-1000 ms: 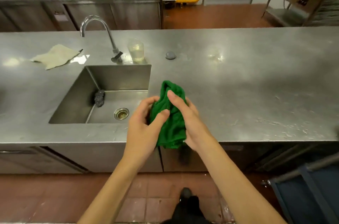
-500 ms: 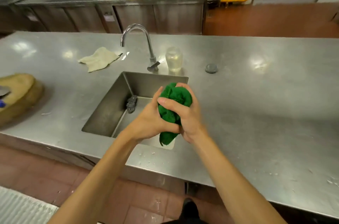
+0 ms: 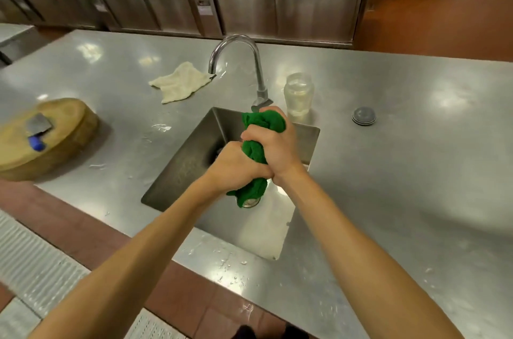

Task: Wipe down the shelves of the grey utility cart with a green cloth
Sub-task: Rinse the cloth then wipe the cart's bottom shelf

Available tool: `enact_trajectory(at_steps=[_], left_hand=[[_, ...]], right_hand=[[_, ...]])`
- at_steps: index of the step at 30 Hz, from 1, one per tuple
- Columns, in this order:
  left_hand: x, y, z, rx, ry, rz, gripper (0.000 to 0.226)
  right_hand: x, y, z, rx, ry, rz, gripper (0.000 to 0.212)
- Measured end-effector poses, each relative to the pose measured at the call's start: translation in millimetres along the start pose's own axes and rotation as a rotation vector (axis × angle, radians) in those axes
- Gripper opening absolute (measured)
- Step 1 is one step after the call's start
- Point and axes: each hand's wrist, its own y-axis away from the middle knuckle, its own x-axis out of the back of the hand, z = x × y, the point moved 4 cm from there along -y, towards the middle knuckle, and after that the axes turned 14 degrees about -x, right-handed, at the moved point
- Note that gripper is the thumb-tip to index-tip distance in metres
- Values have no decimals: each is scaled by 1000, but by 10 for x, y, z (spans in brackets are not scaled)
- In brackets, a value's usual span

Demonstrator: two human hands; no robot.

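Observation:
A green cloth [image 3: 263, 123], twisted into a thick roll, is held above the steel sink [image 3: 194, 155]. My left hand [image 3: 238, 169] grips the lower part of the roll. My right hand [image 3: 277, 144] grips the upper part, with a bunch of cloth sticking out above its fingers. The cloth's lower end hangs over the drain. The grey utility cart is not in view.
A curved faucet [image 3: 249, 61] rises behind the sink, a clear jar [image 3: 298, 93] to its right. A beige rag [image 3: 180, 80] lies at the back left, and a wooden chopping block [image 3: 66, 128] with a cleaver sits far left. A round grey plug [image 3: 363, 116] lies on the right.
Both hands carried the cloth left from the counter to above the sink and closed round it, twisting it into a roll. The view shifted left, bringing the chopping block in.

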Motion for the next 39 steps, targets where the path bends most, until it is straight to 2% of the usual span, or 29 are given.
enact_trajectory(at_steps=[6, 10, 11, 13, 14, 16, 17, 19, 21, 23, 25, 27, 29, 31, 33, 36, 39], left_hand=[[-15, -238, -218, -14, -286, -79, 19], [-41, -316, -349, 10, -267, -85, 17], [-9, -345, -397, 54, -212, -73, 14], [139, -377, -505, 214, -79, -42, 13], [224, -371, -551, 278, -14, -62, 16], [364, -331, -619, 317, 141, -159, 25], [414, -307, -636, 319, 232, -216, 30], [464, -266, -645, 340, 361, -340, 39], [460, -226, -616, 368, 425, -468, 41], [421, -196, -538, 345, 478, -604, 36], [386, -162, -460, 300, 516, -702, 32], [388, -129, -428, 295, 522, -761, 32], [419, -110, -424, 307, 499, -789, 31], [470, -123, -475, 358, 439, -728, 33], [505, -176, -547, 401, 396, -599, 35], [547, -330, -663, 394, 287, -407, 38], [606, -485, -786, 326, -84, -295, 40]], right_hand=[[41, -344, 192, -113, 19, 40, 21], [35, -440, 275, -209, 116, 44, 22], [36, -451, 291, -242, 132, -2, 28], [84, -439, 278, -268, 213, -112, 57], [144, -418, 250, -238, 287, -134, 65], [296, -377, 149, -61, 404, -118, 55], [353, -337, 81, 64, 492, -103, 58], [346, -270, -11, 334, 872, -92, 86], [177, -242, 15, 561, 1221, -134, 103], [-3, -234, 53, 662, 1243, -199, 108], [-118, -232, 35, 776, 1152, -236, 103], [-192, -249, -15, 882, 1183, -231, 92], [-244, -285, -62, 944, 1254, -240, 71], [-303, -319, -80, 955, 1353, -250, 47], [-338, -402, -51, 847, 1502, -237, 39], [-338, -561, 63, 591, 1730, -119, 40], [-377, -650, 253, 407, 1812, 17, 33]])
